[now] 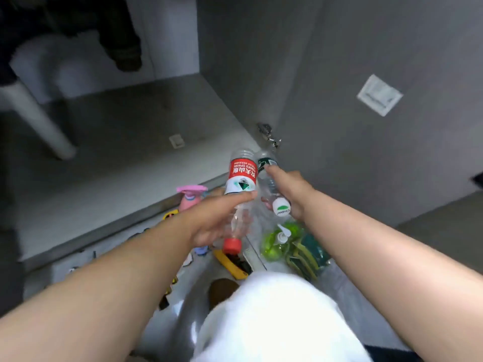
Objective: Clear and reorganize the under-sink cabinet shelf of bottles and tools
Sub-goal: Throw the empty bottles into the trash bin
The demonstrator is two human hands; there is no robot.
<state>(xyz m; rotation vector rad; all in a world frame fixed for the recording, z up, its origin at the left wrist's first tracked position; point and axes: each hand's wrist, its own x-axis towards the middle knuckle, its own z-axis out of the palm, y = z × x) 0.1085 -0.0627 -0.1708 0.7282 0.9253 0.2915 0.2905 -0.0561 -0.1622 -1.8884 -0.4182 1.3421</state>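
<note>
Several items (sprayer point(192, 197), soap point(277, 244), sponges point(306, 255)) are lying below; left fingers point(243, 196) are gripping red-capped bottle point(241, 178), right fingers point(272, 171) white-capped bottle point(281, 207).

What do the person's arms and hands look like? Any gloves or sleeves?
No gloves and no sleeves in view: the left hand and the right hand are bare, and so are both forearms. I see no watch, ring or bracelet. Between the arms shows some white clothing, blurred.
</note>
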